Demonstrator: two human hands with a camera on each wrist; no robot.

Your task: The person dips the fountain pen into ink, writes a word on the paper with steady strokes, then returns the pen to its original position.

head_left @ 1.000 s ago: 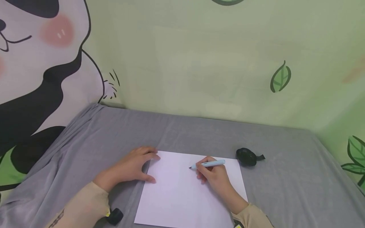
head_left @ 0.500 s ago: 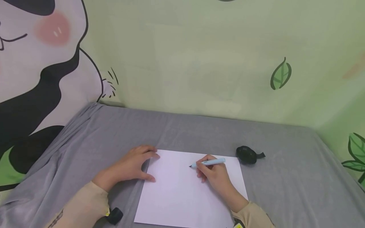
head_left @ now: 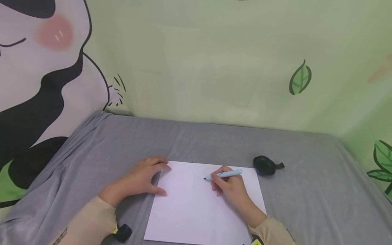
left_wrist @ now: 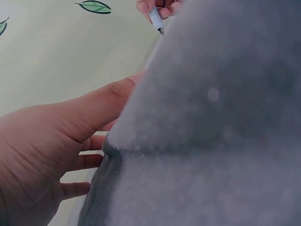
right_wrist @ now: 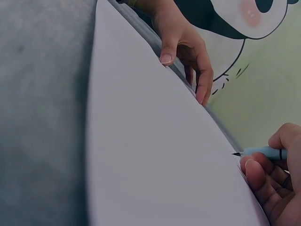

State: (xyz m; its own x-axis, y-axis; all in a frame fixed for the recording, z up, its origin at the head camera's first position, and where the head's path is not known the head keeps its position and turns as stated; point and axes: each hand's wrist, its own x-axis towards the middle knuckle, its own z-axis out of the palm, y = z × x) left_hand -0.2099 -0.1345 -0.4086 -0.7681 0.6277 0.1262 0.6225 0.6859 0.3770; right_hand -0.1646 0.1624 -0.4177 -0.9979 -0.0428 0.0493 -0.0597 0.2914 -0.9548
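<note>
A blank white sheet of paper (head_left: 190, 211) lies on the grey cloth. My right hand (head_left: 231, 187) pinches a light blue fountain pen (head_left: 231, 173) over the sheet's upper right part. The pen's dark nib points left, close to the paper; whether it touches cannot be made out. At the paper's left edge, my left hand (head_left: 142, 177) rests with thumb and fingers spread, the tips on the sheet. In the right wrist view the pen (right_wrist: 265, 152) sits between thumb and fingers. The left wrist view shows the left hand (left_wrist: 61, 127), its fingertips partly hidden behind grey cloth.
Just right of the paper's top corner lies a black rounded object (head_left: 264, 165) with a short tab. Grey cloth (head_left: 306, 190) covers the surface. Behind it hangs a green backdrop (head_left: 208, 68) with a printed panda and leaves. A small black piece (head_left: 123, 233) sits at the left sleeve.
Both hands, the pen and the paper stay nearly in place. The head view has shifted slightly, moving the backdrop a little left in the picture.
</note>
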